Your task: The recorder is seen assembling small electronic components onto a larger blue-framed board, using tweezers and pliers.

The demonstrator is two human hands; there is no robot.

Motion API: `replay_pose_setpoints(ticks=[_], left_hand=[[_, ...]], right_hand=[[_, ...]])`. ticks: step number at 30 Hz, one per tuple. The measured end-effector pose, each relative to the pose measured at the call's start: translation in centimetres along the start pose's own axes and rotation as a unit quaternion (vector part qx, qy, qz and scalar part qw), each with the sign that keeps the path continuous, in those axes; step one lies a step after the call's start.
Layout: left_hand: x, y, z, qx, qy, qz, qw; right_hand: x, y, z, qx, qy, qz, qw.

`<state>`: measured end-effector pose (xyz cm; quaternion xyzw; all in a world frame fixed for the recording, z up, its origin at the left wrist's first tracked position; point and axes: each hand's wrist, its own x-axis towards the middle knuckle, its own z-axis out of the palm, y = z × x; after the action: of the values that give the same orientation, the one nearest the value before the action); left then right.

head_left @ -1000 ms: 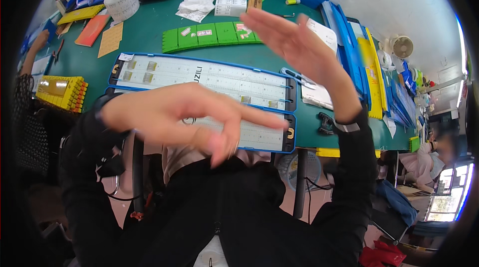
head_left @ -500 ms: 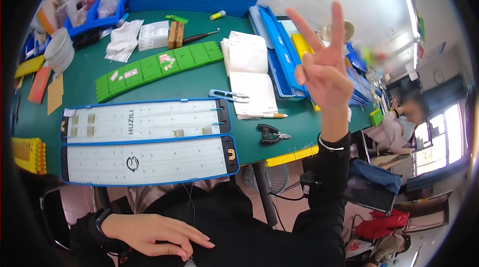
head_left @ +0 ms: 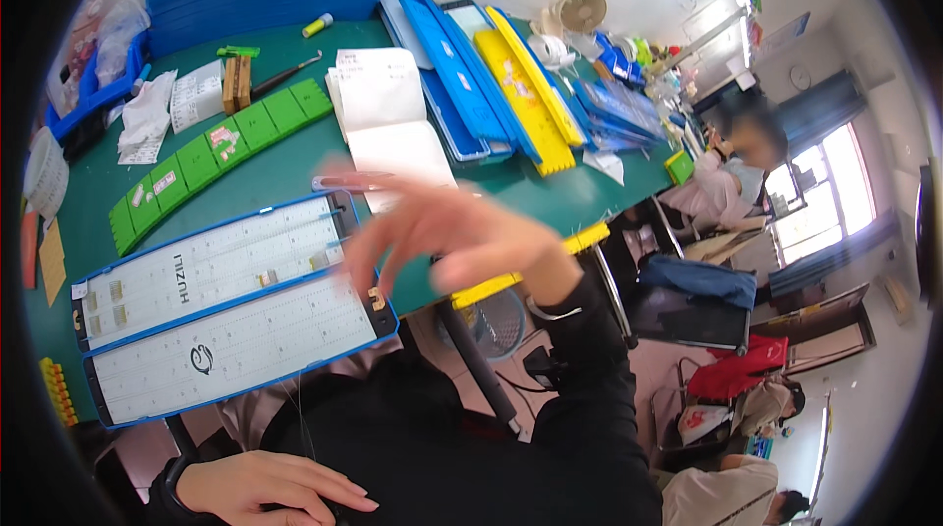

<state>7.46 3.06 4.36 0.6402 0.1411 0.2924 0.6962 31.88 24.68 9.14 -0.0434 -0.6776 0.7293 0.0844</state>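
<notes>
My left hand point(head_left: 270, 489) lies on my dark-clothed lap at the lower edge, its fingertips pinched together. Thin line point(head_left: 298, 393) runs from the near edge of the case down to it; the pinch itself is partly cut off. My right hand point(head_left: 471, 241) hangs in the air, smeared by motion, fingers loosely bent and apart with nothing visible in them. It passes in front of the near right corner of an opened blue-rimmed case point(head_left: 236, 354) with two white ruled panels. Small wound bundles point(head_left: 267, 277) sit on its far panel. Blue-handled snips point(head_left: 334, 182) show partly behind my right fingers.
An open notebook point(head_left: 383, 99) lies behind my right hand. Beyond are a green segmented strip point(head_left: 221, 148), blue trays point(head_left: 467, 84), a yellow tray point(head_left: 521, 99) and stacked blue cases point(head_left: 265, 0). A yellow strip point(head_left: 481, 290) lines the table edge. Another person point(head_left: 727, 177) sits at right.
My right hand has dropped from a raised two-finger sign to above the notebook and case corner, its fingers loosening. The view has swung right. My left hand stays on my lap.
</notes>
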Motion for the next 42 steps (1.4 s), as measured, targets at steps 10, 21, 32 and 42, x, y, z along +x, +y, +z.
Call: replay_pose_setpoints(ticks=[10,21,32,42], left_hand=[[-2.1,0.4,0.5,0.001,0.135,-0.002,0.991],[-1.8,-0.6,1.2,-0.133,0.215,0.087,0.964],[-0.3,-2.4,3.6,0.091,0.514,0.036,0.852],[-1.1,-2.0,2.9,0.068,0.446,-0.010,0.892]], right_hand=[[-2.4,-0.5,3.4,0.101,-0.128,-0.090,0.982],[-2.8,-1.1,7.5,-0.185,0.080,-0.159,0.966],[2.3,2.3,11.9,-0.168,0.138,-0.186,0.958],[3.9,2.0,11.8,-0.244,0.136,-0.207,0.938]])
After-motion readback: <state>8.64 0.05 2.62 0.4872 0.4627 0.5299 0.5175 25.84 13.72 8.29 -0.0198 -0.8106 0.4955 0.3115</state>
